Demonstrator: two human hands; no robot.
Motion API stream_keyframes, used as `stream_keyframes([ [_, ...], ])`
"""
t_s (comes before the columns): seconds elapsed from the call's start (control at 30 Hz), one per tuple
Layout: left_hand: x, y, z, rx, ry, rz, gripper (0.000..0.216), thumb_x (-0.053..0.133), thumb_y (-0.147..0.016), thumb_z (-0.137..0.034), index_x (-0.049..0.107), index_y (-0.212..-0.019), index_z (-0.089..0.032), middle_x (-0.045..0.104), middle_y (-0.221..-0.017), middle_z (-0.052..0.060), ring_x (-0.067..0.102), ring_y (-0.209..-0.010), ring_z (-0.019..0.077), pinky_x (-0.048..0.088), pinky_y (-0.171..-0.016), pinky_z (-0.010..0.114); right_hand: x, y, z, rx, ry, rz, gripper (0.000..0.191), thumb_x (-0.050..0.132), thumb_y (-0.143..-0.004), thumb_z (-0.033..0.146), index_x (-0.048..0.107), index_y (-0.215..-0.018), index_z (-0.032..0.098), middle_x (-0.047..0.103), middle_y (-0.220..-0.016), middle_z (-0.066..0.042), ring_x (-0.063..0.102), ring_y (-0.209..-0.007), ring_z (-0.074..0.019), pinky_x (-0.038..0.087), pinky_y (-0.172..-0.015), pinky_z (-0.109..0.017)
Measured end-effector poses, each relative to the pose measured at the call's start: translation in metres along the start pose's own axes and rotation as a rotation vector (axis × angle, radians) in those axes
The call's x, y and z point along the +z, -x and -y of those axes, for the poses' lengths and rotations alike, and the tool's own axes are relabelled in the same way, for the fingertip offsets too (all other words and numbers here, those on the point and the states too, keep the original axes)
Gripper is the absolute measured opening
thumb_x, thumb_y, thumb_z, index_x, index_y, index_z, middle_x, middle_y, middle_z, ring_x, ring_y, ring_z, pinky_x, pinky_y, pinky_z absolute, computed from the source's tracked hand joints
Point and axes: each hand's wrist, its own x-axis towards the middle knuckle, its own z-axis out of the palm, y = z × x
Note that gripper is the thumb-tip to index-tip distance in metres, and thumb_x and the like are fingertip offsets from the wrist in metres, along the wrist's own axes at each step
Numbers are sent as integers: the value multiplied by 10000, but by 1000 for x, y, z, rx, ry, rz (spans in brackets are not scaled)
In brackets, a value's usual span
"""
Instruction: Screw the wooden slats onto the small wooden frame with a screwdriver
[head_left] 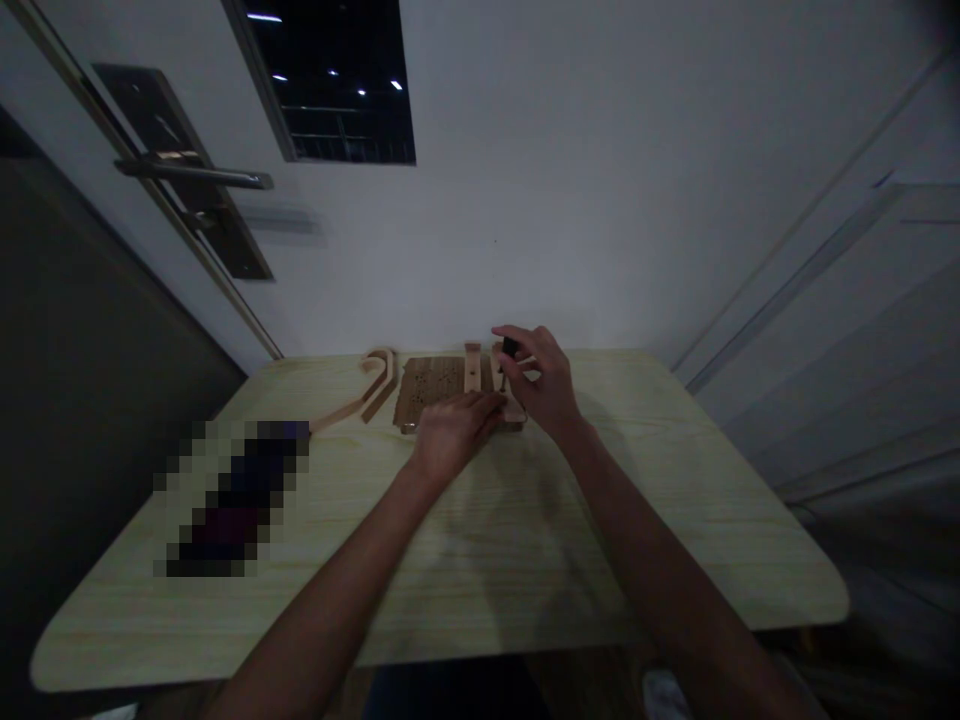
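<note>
My right hand [546,385] pinches the black handle of a screwdriver [509,348]. Its shaft points down at a light wooden piece [513,411] at the right end of a brown wooden board [429,385]. Flat across the board's front edge lies my left hand [454,430], its fingers stretched out and their tips touching the light piece near the screwdriver's tip. Beside it, a second light wooden piece [472,368] with a dark hole stands on the board. Whether a screw sits under the tip is too small to tell.
Bent wooden strips [379,375] lie left of the board on the pale wooden table [465,560]. A blurred-out dark object [240,500] is on the table's left. Behind the table rises a white door [540,200] with a metal handle [202,178].
</note>
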Motion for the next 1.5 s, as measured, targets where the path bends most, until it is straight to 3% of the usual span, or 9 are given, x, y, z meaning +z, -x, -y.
stream_keyframes([
  [0.13,0,0,0,-8,4,7,219,518,-912,-323,638,-1076,-242,717,-947,19,665,-811,158,478,-638,227,-2,1,2,3,-121,29,363,421,-923,388,520,-1253,275,552,-1199,-81,590,-992,-182,574,-737,-313],
  [0.27,1,0,1,-2,6,-9,224,521,-911,-319,639,-1087,-245,715,-955,25,665,-804,152,486,-645,228,0,1,0,-11,-175,82,348,381,-943,354,509,-1250,254,619,-1129,-69,628,-961,-166,547,-844,-343],
  [0.63,-1,0,0,-20,20,26,219,504,-917,-320,633,-1077,-245,707,-966,22,662,-831,164,477,-646,235,6,3,-5,15,-38,-101,296,612,-813,360,591,-1093,267,572,-974,-35,557,-719,-118,540,-556,-237],
  [0.83,0,1,0,4,-5,2,245,480,-927,-332,628,-1097,-235,707,-971,33,661,-829,153,481,-653,219,-4,1,2,-28,-145,51,312,445,-913,373,530,-1191,259,587,-1151,-72,587,-1021,-176,542,-824,-337],
  [0.93,0,1,-1,-3,-7,4,244,491,-923,-330,625,-1105,-237,710,-979,32,664,-835,159,484,-648,225,-6,2,2,-25,-206,109,367,421,-926,380,468,-1269,257,606,-1156,-77,609,-1025,-177,527,-873,-355],
  [1.07,0,1,-1,-5,-16,19,249,487,-925,-336,623,-1112,-241,708,-979,35,664,-831,164,487,-643,234,-1,3,-5,28,-209,23,399,453,-913,372,434,-1302,283,642,-1084,-55,651,-927,-164,543,-849,-351],
  [1.23,1,1,0,24,-32,11,253,484,-927,-322,616,-1126,-240,701,-1001,45,660,-837,154,488,-660,222,3,2,-12,56,-109,-113,305,599,-816,339,562,-1113,277,629,-916,-4,622,-746,-135,566,-658,-292],
  [1.33,1,1,0,21,-40,25,255,476,-929,-326,614,-1127,-244,699,-1000,44,658,-837,155,485,-656,220,2,2,-9,49,-86,-90,307,593,-819,340,563,-1117,273,619,-1009,-26,604,-775,-136,557,-604,-265],
  [1.5,1,1,-1,12,-37,33,258,471,-930,-334,613,-1123,-238,700,-995,40,659,-837,167,481,-655,235,0,2,-1,1,-143,58,394,423,-925,371,448,-1308,283,594,-1203,-76,613,-1019,-178,551,-835,-339],
])
